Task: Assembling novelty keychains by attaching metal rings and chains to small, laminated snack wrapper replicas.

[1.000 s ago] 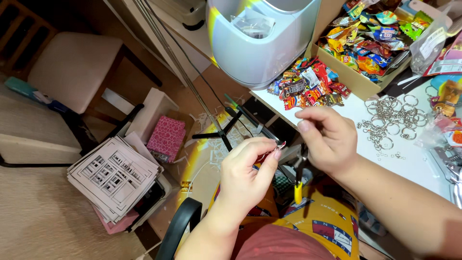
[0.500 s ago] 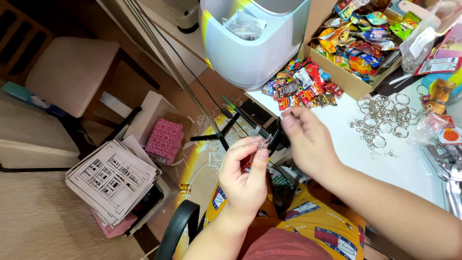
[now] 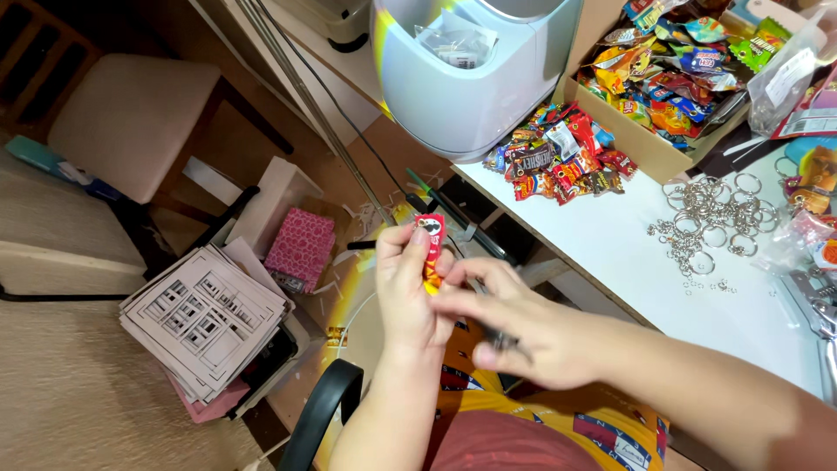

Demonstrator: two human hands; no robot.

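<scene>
My left hand (image 3: pixel 408 288) holds a small red miniature snack-can charm (image 3: pixel 430 242) upright between thumb and fingers, over my lap. My right hand (image 3: pixel 514 327) is beside it, fingertips touching the charm's lower end, with a dark thin tool (image 3: pixel 499 336) partly seen in its grip. On the white table (image 3: pixel 628 270) lie a heap of metal key rings (image 3: pixel 711 218) and a pile of miniature snack-packet charms (image 3: pixel 562 161).
A cardboard box (image 3: pixel 645 139) full of colourful mini packets stands at the back. A pale blue bin (image 3: pixel 471 78) sits left of it. On the floor are a stack of printed sheets (image 3: pixel 205 318), a pink box (image 3: pixel 301 246) and a chair (image 3: pixel 131 122).
Both hands have dropped toward my lap. The red charm now stands visible in my left hand, and my right hand has moved from the table edge to the charm's lower end.
</scene>
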